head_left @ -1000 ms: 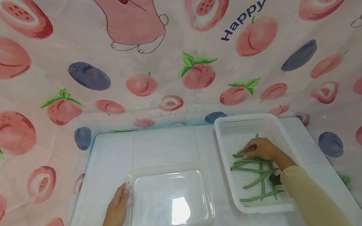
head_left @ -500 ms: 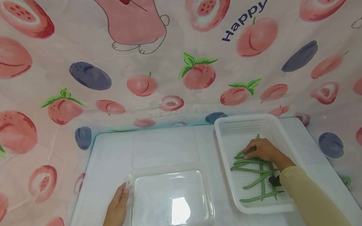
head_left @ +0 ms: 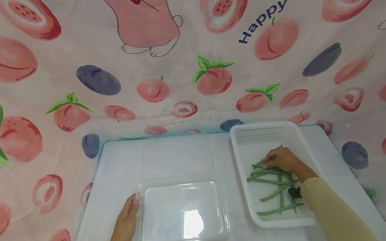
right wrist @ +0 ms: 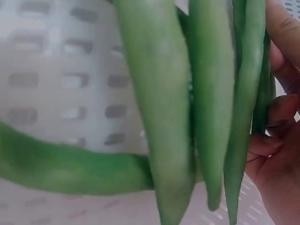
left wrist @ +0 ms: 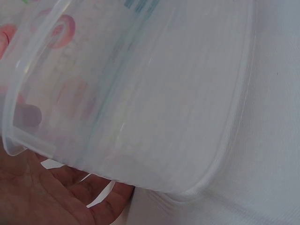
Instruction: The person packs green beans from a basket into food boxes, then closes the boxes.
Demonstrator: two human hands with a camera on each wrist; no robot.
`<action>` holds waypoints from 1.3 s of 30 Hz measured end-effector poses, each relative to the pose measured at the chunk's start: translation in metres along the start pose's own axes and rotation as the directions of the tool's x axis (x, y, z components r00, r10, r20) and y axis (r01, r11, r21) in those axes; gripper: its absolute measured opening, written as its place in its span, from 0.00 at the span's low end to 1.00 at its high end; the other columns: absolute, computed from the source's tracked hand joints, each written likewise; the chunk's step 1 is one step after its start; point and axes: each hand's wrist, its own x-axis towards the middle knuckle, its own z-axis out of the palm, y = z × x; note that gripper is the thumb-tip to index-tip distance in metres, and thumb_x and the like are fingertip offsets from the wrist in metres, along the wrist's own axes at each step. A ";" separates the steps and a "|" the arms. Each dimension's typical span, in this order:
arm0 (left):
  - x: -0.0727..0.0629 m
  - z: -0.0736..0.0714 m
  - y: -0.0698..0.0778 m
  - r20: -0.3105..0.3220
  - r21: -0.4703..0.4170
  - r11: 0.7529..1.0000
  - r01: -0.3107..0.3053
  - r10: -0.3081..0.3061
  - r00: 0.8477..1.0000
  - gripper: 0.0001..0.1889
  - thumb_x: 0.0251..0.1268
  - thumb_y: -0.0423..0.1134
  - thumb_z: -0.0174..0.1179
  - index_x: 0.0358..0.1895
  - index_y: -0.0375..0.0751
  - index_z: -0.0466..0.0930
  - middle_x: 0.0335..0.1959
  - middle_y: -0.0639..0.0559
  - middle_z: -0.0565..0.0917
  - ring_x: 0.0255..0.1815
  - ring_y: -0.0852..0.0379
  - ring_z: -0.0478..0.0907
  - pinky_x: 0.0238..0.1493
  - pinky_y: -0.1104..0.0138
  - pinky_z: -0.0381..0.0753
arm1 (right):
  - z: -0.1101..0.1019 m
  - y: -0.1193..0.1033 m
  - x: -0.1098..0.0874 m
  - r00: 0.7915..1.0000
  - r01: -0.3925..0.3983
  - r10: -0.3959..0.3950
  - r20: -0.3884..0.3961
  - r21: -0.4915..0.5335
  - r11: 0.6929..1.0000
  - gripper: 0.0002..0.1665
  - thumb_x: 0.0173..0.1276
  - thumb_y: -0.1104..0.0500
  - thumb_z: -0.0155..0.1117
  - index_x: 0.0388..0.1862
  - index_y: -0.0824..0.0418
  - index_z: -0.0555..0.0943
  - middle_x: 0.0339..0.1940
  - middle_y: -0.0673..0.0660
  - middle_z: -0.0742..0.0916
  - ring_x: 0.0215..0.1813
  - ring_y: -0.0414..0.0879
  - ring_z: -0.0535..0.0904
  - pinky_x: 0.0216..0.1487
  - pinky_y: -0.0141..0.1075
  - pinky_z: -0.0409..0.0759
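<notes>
My left hand (head_left: pixel 126 217) rests against the left side of a clear plastic container (head_left: pixel 139 238). In the left wrist view its fingers (left wrist: pixel 105 204) lie fairly straight along the outside wall, close under the rim; the thumb is hidden there. Inside a white perforated basket (head_left: pixel 247 207), my right hand (head_left: pixel 282 159) pinches a green bean (head_left: pixel 258 165) near the far end of the bean layer. Several more green beans (head_left: pixel 273 212) lie crisscrossed on the basket floor. Up close in the right wrist view, beans (right wrist: pixel 157 103) stand beside the curled fingers (right wrist: pixel 283 110).
Container and basket stand side by side on a white table (head_left: pixel 114 165), with a gap between them. A dark object (head_left: pixel 294 192) shows at my right sleeve (head_left: pixel 335 209). Fruit-printed cloth (head_left: pixel 175 72) rises behind and along both sides.
The pinched bean has turned and shifted slightly right within the basket, its far end now further right. My left hand and the container stay put; the head view shifts slightly.
</notes>
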 end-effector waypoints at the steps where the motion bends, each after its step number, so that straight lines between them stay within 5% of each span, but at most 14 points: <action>1: 0.000 0.000 0.000 0.001 -0.002 1.000 -0.003 0.003 1.000 0.38 0.81 0.67 0.30 0.82 0.47 0.51 0.82 0.37 0.56 0.82 0.31 0.50 0.76 0.33 0.51 | 0.000 0.001 0.000 1.000 0.000 0.000 -0.004 -0.007 1.000 0.16 0.57 0.41 0.80 0.36 0.49 0.91 0.40 0.49 0.91 0.49 0.47 0.83 0.53 0.43 0.79; 22: 0.002 0.001 -0.002 -0.002 -0.006 1.000 -0.015 0.015 1.000 0.37 0.81 0.66 0.30 0.81 0.47 0.52 0.82 0.37 0.57 0.82 0.31 0.50 0.76 0.32 0.50 | -0.010 -0.017 -0.014 1.000 -0.015 0.015 -0.009 0.012 1.000 0.16 0.58 0.39 0.79 0.35 0.49 0.92 0.41 0.50 0.91 0.44 0.43 0.80 0.45 0.38 0.78; 30: 0.001 0.001 -0.001 0.001 -0.011 1.000 -0.017 0.017 1.000 0.37 0.81 0.66 0.30 0.81 0.47 0.52 0.82 0.38 0.56 0.82 0.31 0.49 0.76 0.32 0.50 | -0.021 -0.036 -0.022 0.998 0.055 -0.054 -0.045 0.023 0.998 0.14 0.62 0.44 0.77 0.37 0.52 0.92 0.37 0.50 0.90 0.35 0.42 0.72 0.34 0.33 0.73; 39: 0.000 0.000 0.001 0.011 -0.013 1.000 -0.021 0.021 1.000 0.36 0.82 0.64 0.30 0.82 0.45 0.51 0.82 0.37 0.56 0.82 0.31 0.49 0.76 0.32 0.49 | -0.034 -0.067 -0.028 0.996 0.074 -0.070 -0.055 0.070 0.995 0.12 0.62 0.44 0.77 0.37 0.50 0.92 0.38 0.49 0.91 0.38 0.44 0.75 0.38 0.33 0.75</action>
